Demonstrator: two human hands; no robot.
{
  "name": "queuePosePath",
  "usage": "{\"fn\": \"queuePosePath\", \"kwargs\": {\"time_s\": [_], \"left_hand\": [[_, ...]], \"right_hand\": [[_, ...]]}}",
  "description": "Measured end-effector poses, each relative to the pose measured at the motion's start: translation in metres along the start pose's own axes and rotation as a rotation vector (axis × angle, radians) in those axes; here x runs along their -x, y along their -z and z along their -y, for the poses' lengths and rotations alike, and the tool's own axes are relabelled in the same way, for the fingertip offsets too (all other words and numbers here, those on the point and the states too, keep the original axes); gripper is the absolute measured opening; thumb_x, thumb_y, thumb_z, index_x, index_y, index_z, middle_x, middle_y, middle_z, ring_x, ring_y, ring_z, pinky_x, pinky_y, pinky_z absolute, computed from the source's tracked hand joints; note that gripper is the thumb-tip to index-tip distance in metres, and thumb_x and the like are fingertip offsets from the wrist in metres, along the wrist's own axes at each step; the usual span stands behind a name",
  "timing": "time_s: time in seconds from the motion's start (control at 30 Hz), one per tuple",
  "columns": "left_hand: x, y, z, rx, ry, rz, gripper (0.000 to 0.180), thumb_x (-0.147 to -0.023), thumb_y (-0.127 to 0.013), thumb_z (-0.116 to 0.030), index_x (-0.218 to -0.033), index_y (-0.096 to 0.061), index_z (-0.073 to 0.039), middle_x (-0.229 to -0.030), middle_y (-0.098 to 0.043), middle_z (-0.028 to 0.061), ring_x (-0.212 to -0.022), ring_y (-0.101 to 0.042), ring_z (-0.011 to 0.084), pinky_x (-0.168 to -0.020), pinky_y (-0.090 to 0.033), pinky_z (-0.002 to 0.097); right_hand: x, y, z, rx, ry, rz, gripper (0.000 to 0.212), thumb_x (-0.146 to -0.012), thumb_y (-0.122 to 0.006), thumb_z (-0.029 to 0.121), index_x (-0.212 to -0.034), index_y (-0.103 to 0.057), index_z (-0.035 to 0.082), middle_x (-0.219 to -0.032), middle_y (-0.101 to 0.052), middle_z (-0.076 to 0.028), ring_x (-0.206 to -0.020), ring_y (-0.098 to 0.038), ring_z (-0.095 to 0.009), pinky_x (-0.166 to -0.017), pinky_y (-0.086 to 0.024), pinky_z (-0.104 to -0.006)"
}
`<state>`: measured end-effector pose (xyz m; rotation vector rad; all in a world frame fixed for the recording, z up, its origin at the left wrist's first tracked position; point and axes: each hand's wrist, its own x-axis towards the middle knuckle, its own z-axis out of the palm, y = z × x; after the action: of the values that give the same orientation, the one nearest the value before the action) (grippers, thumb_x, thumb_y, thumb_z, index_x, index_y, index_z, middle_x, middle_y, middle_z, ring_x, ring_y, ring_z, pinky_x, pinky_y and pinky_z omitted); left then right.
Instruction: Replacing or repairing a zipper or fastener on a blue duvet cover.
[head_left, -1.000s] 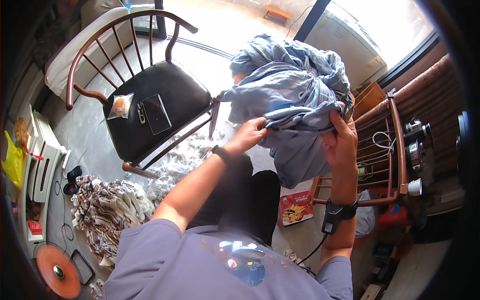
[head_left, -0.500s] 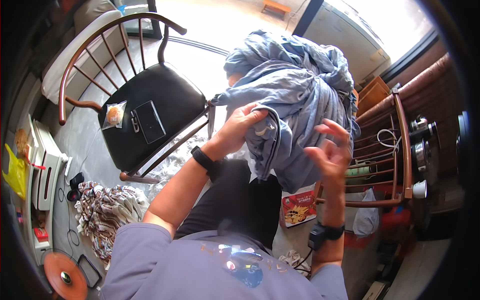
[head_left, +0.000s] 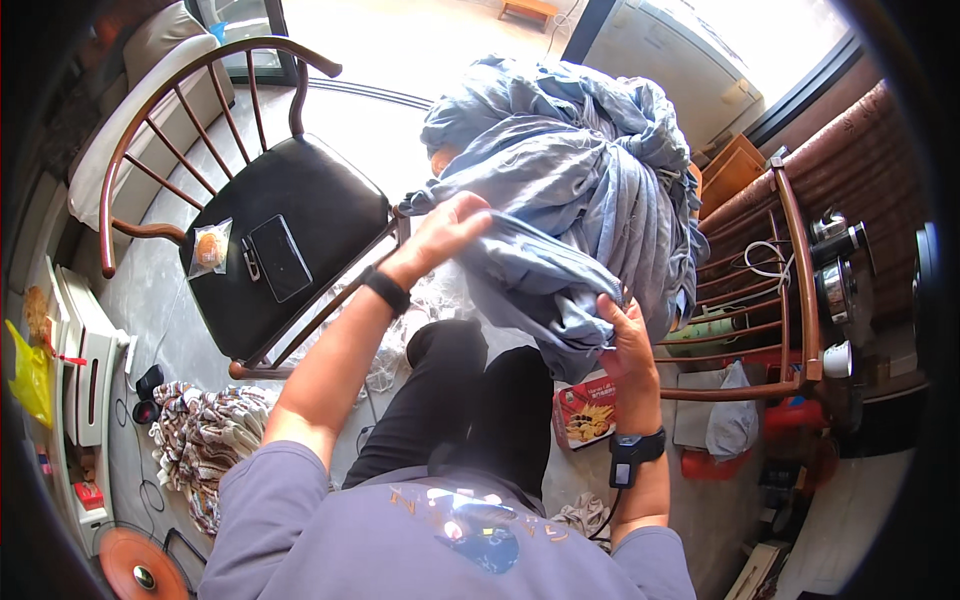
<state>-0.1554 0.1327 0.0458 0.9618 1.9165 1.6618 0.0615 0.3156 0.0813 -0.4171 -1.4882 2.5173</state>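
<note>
A big heap of light blue cloth [head_left: 590, 170] is bunched up in front of my knees, its folds hanging down toward my legs. With my left hand [head_left: 450, 230] I grip the cloth's edge on the left side; the fingertips are partly turned away. Lower down on the right, my right hand [head_left: 630, 345] pinches another gathered part between thumb and fingers. Between the two hands a fold of the cloth is stretched. What the heap rests on is mostly hidden beneath it.
To the left stands a wooden chair [head_left: 290, 215] bearing a dark phone-like device [head_left: 280, 258] and a wrapped bun [head_left: 210, 246]. A red printed box [head_left: 586, 412] is by my right knee. On the right is a wooden rack [head_left: 805, 280]; a striped textile pile [head_left: 205, 440] lies lower left.
My right hand, free and apart from the cloth before, has come down and taken hold of it. My left hand has shifted left, drawing the fold out between them.
</note>
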Motion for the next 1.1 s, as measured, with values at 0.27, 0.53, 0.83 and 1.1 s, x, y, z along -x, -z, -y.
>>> {"fn": "queuePosePath", "kwargs": {"time_s": [0.27, 0.53, 0.83, 1.1], "left_hand": [[0.084, -0.068, -0.031, -0.114, -0.314, -0.093, 0.011, -0.075, -0.053, 0.003, -0.084, -0.057, -0.001, -0.081, -0.059, 0.0139, -0.078, -0.059, 0.0290, -0.070, -0.047, 0.0347], [0.090, -0.102, 0.016, 0.502, 0.592, -0.117, 0.034, -0.086, -0.059, -0.029, -0.107, -0.053, -0.003, -0.101, -0.060, 0.0086, -0.086, -0.061, 0.0181, -0.077, -0.050, 0.0334], [0.131, -0.056, -0.016, 1.244, 0.314, 0.254, 0.048, -0.094, -0.046, -0.035, -0.131, -0.040, -0.005, -0.130, -0.048, 0.0107, -0.124, -0.042, 0.0223, -0.107, -0.027, 0.0427], [0.120, -0.050, -0.030, 1.219, 0.179, 0.279, 0.057, -0.097, -0.032, -0.041, -0.131, -0.035, 0.004, -0.128, -0.048, 0.0160, -0.118, -0.047, 0.0259, -0.103, -0.035, 0.0418]], "right_hand": [[0.003, 0.008, -0.037, -0.339, -0.004, -0.006, 0.044, -0.089, -0.055, 0.030, -0.119, -0.049, -0.001, -0.112, -0.059, -0.014, -0.097, -0.061, -0.025, -0.083, -0.051, -0.0394], [0.008, -0.010, -0.063, -0.437, -0.047, 0.042, 0.040, -0.089, -0.055, 0.030, -0.116, -0.052, 0.001, -0.104, -0.063, -0.011, -0.089, -0.064, -0.022, -0.076, -0.053, -0.0357], [0.022, 0.031, -0.060, 0.118, 0.207, -0.271, 0.025, -0.085, -0.064, 0.016, -0.105, -0.056, 0.003, -0.093, -0.062, -0.003, -0.079, -0.059, -0.015, -0.069, -0.048, -0.0273], [0.042, -0.072, -0.014, 1.187, 0.876, -0.092, 0.023, -0.069, -0.074, 0.004, -0.090, -0.065, 0.006, -0.085, -0.056, -0.005, -0.057, -0.048, -0.010, -0.052, -0.041, -0.0229]]}}
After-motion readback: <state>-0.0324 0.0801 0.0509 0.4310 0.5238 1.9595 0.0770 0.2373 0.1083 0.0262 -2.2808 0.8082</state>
